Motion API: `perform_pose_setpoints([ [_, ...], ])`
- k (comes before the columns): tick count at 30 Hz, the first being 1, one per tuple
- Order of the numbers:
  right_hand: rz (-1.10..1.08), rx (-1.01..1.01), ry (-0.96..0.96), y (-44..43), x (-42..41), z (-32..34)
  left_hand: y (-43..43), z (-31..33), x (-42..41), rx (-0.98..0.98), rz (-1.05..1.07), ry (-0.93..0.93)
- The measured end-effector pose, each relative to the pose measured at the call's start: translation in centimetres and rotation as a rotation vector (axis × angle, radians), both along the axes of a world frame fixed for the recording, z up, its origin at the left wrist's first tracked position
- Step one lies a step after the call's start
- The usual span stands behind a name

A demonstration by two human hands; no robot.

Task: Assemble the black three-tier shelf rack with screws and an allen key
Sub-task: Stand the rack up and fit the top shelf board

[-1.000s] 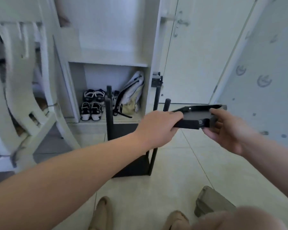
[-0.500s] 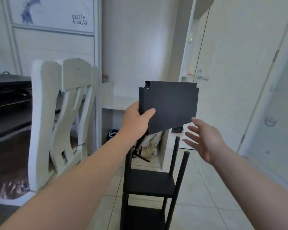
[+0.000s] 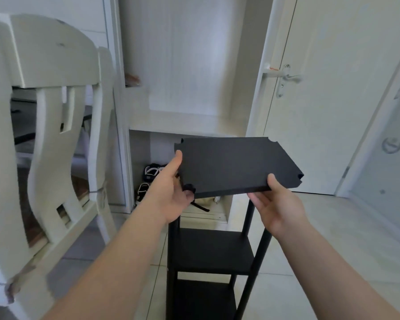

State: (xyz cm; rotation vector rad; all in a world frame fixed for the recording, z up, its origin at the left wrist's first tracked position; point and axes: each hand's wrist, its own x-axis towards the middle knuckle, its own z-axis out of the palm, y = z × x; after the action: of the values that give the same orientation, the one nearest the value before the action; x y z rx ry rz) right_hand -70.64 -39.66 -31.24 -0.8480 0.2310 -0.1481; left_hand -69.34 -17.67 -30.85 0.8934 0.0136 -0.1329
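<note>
The lower part of the rack [image 3: 214,249] is cut off by the bottom edge of the view, and the tops of its posts are hidden behind the shelf board [image 3: 236,167] and the two hands. The fingers of the left hand [image 3: 169,195] go under the board and are mostly out of sight; only one curled fingertip shows at the near left corner. The underside of the board cannot be seen.

The board is held in the air directly above the rack, apart from it, about at the middle of the view. It lies nearly flat, its top face tipped a little toward the camera. Its long axis runs from 9 o'clock to 3 o'clock, with the right end slightly lower. All four corners have small rounded notches.

The left hand pinches the short left edge, thumb laid on top and fingers beneath. The right hand [image 3: 278,205] grips the near long edge close to the right corner, thumb pressed on top and fingers spread under the edge.

The rack stands upright on the tiled floor [image 3: 333,239] with two shelves in place between black posts.

An open cupboard compartment [image 3: 139,144] at 9 o'clock of the board holds sandals [image 3: 151,172], with a black strap [image 3: 201,207] showing under the board; what the strap belongs to is hidden. A white chair [image 3: 53,125] stands at 9 o'clock and a white door [image 3: 328,88] at 1 o'clock.
</note>
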Motion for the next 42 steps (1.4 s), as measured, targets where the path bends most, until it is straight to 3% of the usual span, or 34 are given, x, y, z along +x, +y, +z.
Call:
perform_pose_setpoints([
  [3,-0.081,-0.008,0.014,0.8,1.3,-0.3,-0.9,-3.4,0.3,-0.167,-0.056,0.033],
  [8,-0.169,0.05,-0.059,2.5,2.2,0.9,-4.5,-4.7,-0.6,0.168,-0.086,0.079],
  [15,-0.19,0.048,0.012,5.2,1.9,-1.3,-7.4,-4.3,-0.1,0.328,0.256,0.114],
  [27,-0.132,-0.141,0.196,3.5,2.1,-3.6,-7.7,-6.1,1.1,0.252,0.279,0.273],
  [42,-0.15,-0.183,0.329,3.6,4.2,-5.2,-7.5,-7.3,2.7,0.276,0.314,0.326],
])
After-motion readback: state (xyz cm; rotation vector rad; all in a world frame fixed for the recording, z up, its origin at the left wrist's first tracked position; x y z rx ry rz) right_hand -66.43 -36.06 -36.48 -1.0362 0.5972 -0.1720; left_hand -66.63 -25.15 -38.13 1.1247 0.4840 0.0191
